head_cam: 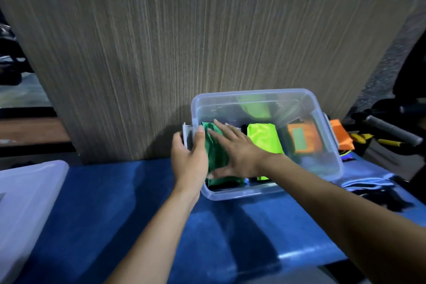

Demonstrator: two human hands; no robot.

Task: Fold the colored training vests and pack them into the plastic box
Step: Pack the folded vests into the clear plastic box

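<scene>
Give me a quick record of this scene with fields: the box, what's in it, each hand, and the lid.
container: clear plastic box on blue table cover
contents: dark green folded vest at left, lime green folded vest in the middle
left hand: grips the box's left wall
right hand: flat, pressing the dark green vest
lid: translucent white lid at far left

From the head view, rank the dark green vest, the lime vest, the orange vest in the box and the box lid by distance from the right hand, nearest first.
1. dark green vest: under the right hand, at the plastic box's left end.
2. lime vest: just right of the hand, mid-box.
3. orange vest: right end of the box.
4. box lid: far left, on the blue table.
</scene>
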